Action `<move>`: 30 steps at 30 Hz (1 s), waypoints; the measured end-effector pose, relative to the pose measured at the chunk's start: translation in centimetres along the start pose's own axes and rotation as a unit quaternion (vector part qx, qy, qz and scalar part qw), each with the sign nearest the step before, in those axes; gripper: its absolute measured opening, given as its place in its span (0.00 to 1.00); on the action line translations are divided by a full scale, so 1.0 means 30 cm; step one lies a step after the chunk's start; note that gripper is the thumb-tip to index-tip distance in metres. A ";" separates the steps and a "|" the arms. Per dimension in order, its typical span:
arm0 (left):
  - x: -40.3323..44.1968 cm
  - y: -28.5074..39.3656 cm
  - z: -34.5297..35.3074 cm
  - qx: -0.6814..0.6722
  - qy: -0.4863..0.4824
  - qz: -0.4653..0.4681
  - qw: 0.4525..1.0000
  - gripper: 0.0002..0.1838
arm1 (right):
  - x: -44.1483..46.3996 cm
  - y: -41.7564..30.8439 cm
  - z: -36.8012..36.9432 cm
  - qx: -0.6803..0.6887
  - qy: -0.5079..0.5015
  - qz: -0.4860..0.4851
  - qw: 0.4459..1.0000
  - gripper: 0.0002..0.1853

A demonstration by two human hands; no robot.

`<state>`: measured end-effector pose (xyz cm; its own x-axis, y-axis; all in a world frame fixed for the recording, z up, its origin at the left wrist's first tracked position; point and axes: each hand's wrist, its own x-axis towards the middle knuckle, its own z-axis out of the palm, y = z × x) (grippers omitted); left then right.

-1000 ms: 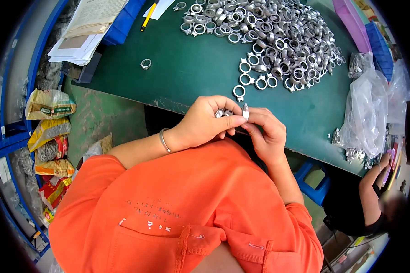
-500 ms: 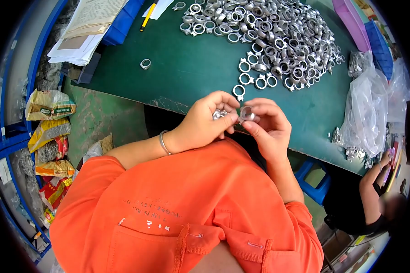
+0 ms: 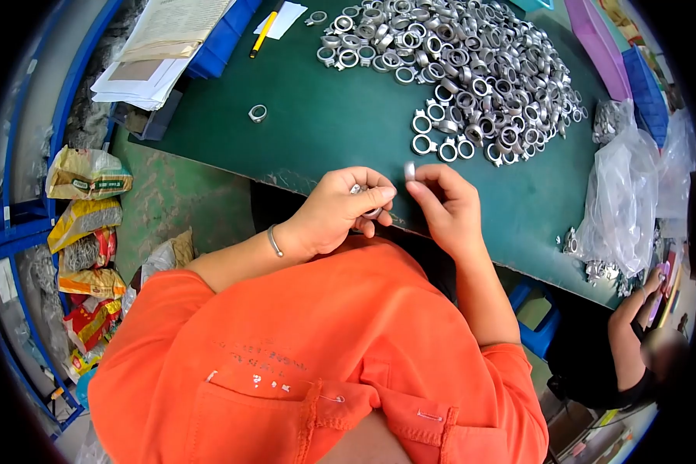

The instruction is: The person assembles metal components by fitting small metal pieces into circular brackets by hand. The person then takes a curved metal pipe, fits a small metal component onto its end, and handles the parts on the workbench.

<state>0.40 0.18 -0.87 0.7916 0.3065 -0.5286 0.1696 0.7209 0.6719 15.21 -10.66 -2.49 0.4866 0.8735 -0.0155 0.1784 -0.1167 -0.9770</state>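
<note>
Drawn apart since the earlier frame, the left hand point(image 3: 326, 210) closes round a few rings point(image 3: 373, 213) and the right hand point(image 3: 452, 213) pinches one ring point(image 3: 410, 172) upright near the desk point(image 3: 329, 116) edge, while a lone ring point(image 3: 257, 119) lies aside and the heap point(image 3: 458, 58) appears largely unworked.

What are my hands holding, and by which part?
Your right hand pinches one metal ring by its lower end; your left hand cups more rings, mostly hidden, so where it grips them can't be told.

yellow pen point(image 3: 264, 34) | paper stack point(image 3: 166, 39) | clear plastic bag point(image 3: 622, 201) | blue stool point(image 3: 544, 335)
</note>
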 end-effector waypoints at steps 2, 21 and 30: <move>-0.002 0.005 0.006 0.021 0.004 0.020 1.000 0.07 | -0.026 -0.005 -0.017 0.085 -0.022 0.044 0.995 0.03; 0.012 -0.019 0.026 0.318 -0.012 0.282 0.905 0.03 | -0.077 -0.016 0.003 0.221 -0.016 -0.041 0.974 0.06; -0.004 -0.001 0.035 0.236 -0.012 0.212 0.948 0.04 | -0.081 -0.001 -0.003 0.300 -0.025 -0.066 0.951 0.13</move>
<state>0.92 -0.55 -0.27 0.8599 0.4876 -0.1509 0.0728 0.1753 0.9818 14.11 -12.81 -2.41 0.4492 0.8853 0.1202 -0.2925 0.2728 -0.9165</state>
